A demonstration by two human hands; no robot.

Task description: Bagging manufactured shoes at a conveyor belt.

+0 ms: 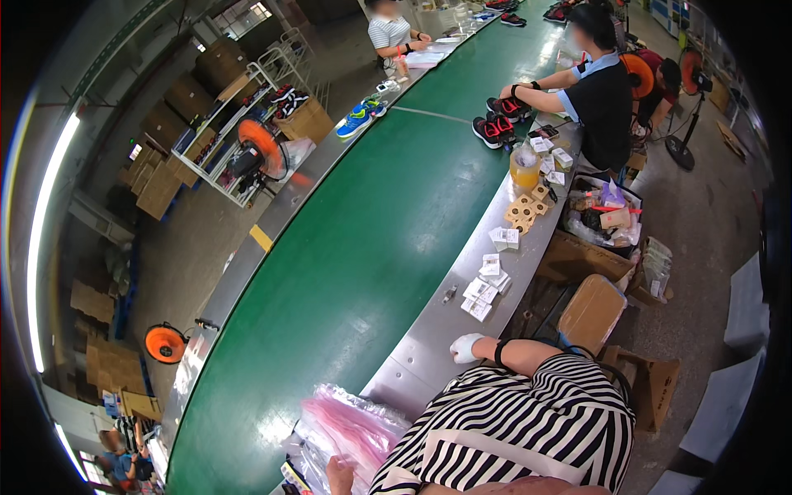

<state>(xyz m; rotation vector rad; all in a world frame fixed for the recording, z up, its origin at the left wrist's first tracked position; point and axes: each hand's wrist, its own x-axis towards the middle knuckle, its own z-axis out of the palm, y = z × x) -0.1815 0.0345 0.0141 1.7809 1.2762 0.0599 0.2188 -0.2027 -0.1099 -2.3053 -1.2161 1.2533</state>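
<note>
My right hand (pixel 467 348), in a white glove with a dark band at the wrist, rests on the metal ledge (pixel 417 340) beside the green conveyor belt. Its fingers are curled closed, and no object shows in them. At the lower edge, my left hand (pixel 340 476) is only partly in view. It lies against a heap of clear and pink plastic bags (pixel 351 429); whether the fingers grip any film cannot be made out. Ahead of my right hand, small stacks of white printed tags (pixel 480 299) lie along the ledge, with a small clear item (pixel 450 294) close by.
The green belt (pixel 346 247) runs away from me. Farther along the ledge are brown round-marked cards (pixel 521 212) and a jar of yellow liquid (pixel 525 169). A co-worker (pixel 602 99) handles black-and-red sneakers (pixel 495 128). Blue sneakers (pixel 356 121) stand across. Cardboard boxes (pixel 592 312) sit at right.
</note>
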